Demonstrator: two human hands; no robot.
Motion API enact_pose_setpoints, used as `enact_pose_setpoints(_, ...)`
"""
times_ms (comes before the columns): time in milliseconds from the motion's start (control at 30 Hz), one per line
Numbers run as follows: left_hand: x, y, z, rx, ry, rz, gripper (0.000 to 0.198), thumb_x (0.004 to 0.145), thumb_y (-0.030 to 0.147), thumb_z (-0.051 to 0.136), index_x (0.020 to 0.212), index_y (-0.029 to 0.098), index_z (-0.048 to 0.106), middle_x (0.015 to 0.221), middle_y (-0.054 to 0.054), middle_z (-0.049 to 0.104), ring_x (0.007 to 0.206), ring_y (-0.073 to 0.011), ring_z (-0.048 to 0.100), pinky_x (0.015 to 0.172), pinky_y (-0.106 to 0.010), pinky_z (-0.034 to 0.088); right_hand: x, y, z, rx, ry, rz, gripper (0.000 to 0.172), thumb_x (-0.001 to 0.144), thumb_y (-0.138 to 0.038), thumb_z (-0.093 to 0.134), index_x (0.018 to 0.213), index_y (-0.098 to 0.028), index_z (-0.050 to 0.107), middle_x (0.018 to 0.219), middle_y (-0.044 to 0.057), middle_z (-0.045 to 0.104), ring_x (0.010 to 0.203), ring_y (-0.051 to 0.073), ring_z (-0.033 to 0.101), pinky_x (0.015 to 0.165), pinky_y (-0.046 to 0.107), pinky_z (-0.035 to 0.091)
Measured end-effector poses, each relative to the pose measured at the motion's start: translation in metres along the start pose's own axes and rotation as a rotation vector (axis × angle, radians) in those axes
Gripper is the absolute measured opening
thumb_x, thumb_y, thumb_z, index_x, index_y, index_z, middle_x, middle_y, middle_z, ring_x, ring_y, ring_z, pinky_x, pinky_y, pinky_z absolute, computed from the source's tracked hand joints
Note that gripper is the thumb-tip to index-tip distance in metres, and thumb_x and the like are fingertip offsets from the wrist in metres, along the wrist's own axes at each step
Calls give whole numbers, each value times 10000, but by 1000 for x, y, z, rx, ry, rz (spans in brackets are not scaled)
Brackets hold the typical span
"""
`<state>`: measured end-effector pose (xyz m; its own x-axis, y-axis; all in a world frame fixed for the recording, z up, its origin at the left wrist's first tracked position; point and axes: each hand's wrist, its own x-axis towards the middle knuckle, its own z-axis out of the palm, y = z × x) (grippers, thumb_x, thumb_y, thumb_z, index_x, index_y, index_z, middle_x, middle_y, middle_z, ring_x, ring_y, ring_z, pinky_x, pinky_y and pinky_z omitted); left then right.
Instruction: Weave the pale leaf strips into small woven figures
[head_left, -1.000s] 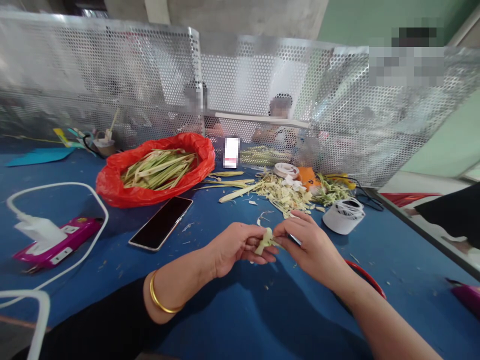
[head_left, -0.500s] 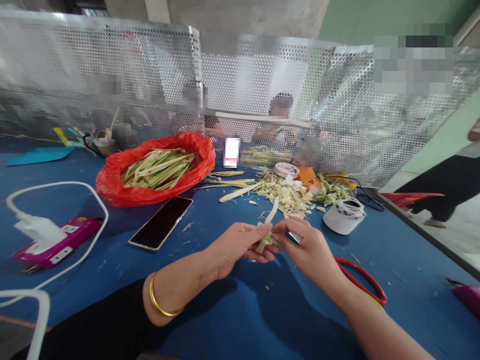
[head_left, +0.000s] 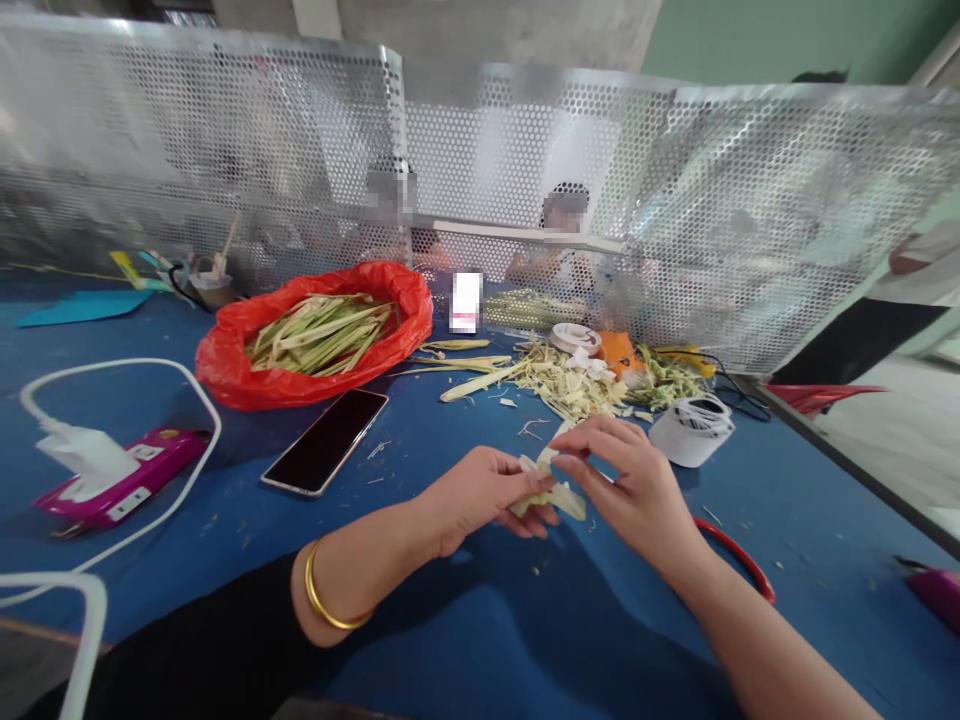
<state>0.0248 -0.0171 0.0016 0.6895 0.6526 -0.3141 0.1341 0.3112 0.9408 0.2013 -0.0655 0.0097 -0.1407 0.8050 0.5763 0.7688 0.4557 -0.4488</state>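
My left hand (head_left: 487,495) is closed on a small bundle of folded pale green leaf strips (head_left: 566,498), pinched between thumb and fingers. A flat end of the bundle sticks out to the right, below my right hand (head_left: 626,470). The thumb and fingers of my right hand are closed on a leaf strip (head_left: 548,453) that rises from the bundle. Both hands are above the blue table. Under my right forearm lies a red loop handle (head_left: 739,560); the rest of that tool is hidden.
A red plastic bag (head_left: 315,390) holds long leaf strips (head_left: 322,335). A phone (head_left: 326,445), purple power strip (head_left: 127,480) and white cable lie left. Leaf scraps (head_left: 574,385), a tape roll (head_left: 576,338) and a white roll (head_left: 691,435) sit right. Behind stands a perforated metal screen (head_left: 510,130).
My right hand has moved slightly up and right, taking the upright strip into its fingers. The bundle has turned, and its flat end now shows on the right.
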Motion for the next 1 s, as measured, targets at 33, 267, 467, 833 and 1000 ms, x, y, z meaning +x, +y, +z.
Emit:
enact_pose_setpoints(33, 0, -1, 1, 27, 0, 2, 352, 736, 478, 697, 732, 126, 700, 725, -72, 710, 583, -129, 629, 629, -275, 495, 1, -1, 1, 24, -37, 17, 91, 876, -266, 596, 836, -242, 674, 794, 30, 669, 803, 202, 608, 795, 355, 416)
enact_pose_setpoints(267, 0, -5, 8, 168, 5, -33, 291, 729, 402, 688, 659, 119, 685, 657, -64, 688, 553, -133, 613, 597, -268, 486, 11, -7, 9, 157, -277, 96, 149, 801, -148, 608, 667, -211, 622, 648, -20, 598, 642, 137, 539, 646, 284, 407)
enact_pose_setpoints(467, -1, 0, 4, 95, 15, -23, 222, 781, 316, 622, 703, 118, 687, 670, -64, 691, 530, -122, 611, 590, -268, 492, 28, -15, 13, 265, -318, 215, 124, 781, -142, 575, 671, -197, 595, 673, -14, 583, 647, 131, 531, 589, 255, 408)
enact_pose_setpoints(833, -2, 8, -1, 47, 50, 41, 278, 763, 388, 638, 714, 115, 663, 613, -40, 645, 509, -123, 592, 588, -282, 492, 53, -25, 34, 451, -140, 371, 152, 780, -320, 589, 701, -190, 586, 579, -40, 495, 531, 106, 424, 494, 241, 345)
enact_pose_setpoints(1000, 0, 5, -1, 100, 54, 89, 275, 761, 385, 619, 688, 121, 628, 634, -38, 654, 534, -115, 576, 618, -277, 480, 51, -21, 35, 532, -104, 402, 167, 785, -341, 589, 709, -194, 571, 516, -52, 494, 485, 106, 449, 484, 236, 357)
